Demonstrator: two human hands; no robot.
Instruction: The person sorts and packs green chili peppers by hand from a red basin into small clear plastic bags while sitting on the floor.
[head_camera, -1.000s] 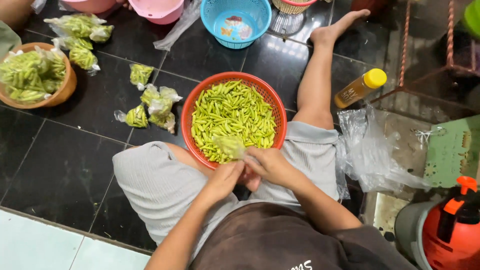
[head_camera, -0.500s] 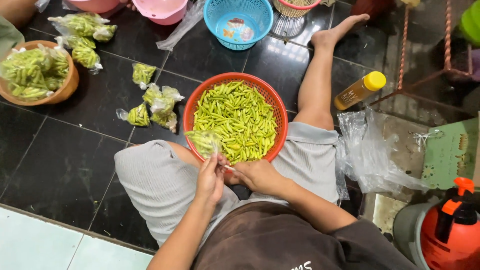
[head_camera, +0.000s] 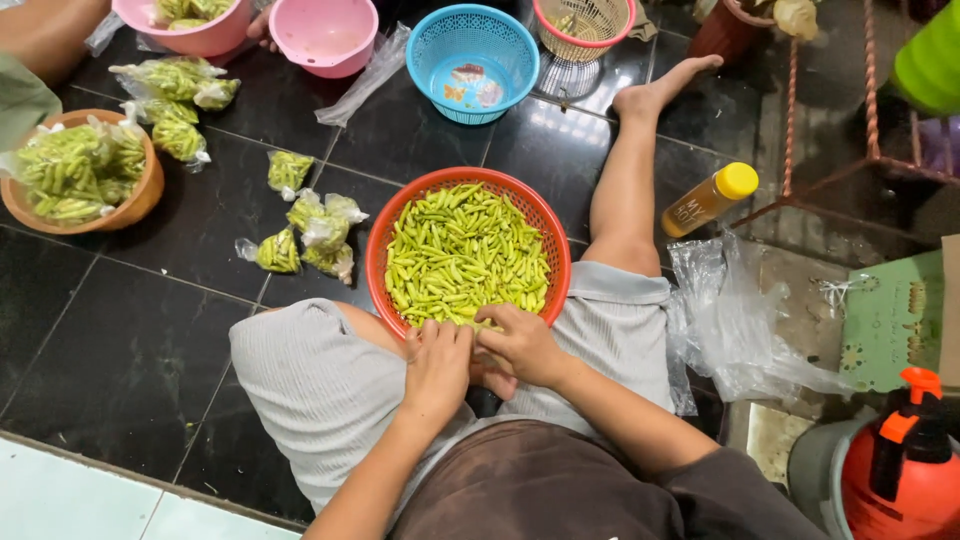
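A round red basket (head_camera: 385, 235) heaped with green chilies (head_camera: 465, 250) stands on the dark tiled floor between my legs. My two hands meet at its near rim. My left hand (head_camera: 437, 362) rests with curled fingers against the rim, and what it holds is hidden. Beside it and touching it, my right hand (head_camera: 522, 347) has its fingers curled into the chilies at the basket's edge. Several small clear bags filled with chilies (head_camera: 318, 236) lie on the floor left of the basket.
A brown bowl of bagged chilies (head_camera: 140, 195) sits far left. Two pink bowls (head_camera: 325, 35), a blue basket (head_camera: 470, 60) and a small wire basket (head_camera: 585, 25) stand beyond. A yellow-capped bottle (head_camera: 708, 200), clear plastic bags (head_camera: 735, 330) and an orange sprayer (head_camera: 900, 470) are to the right.
A second ago both hands held a small bag of chilies over the basket. It moved left with my left hand. Now both hands are back at the near rim and the bag is out of sight.
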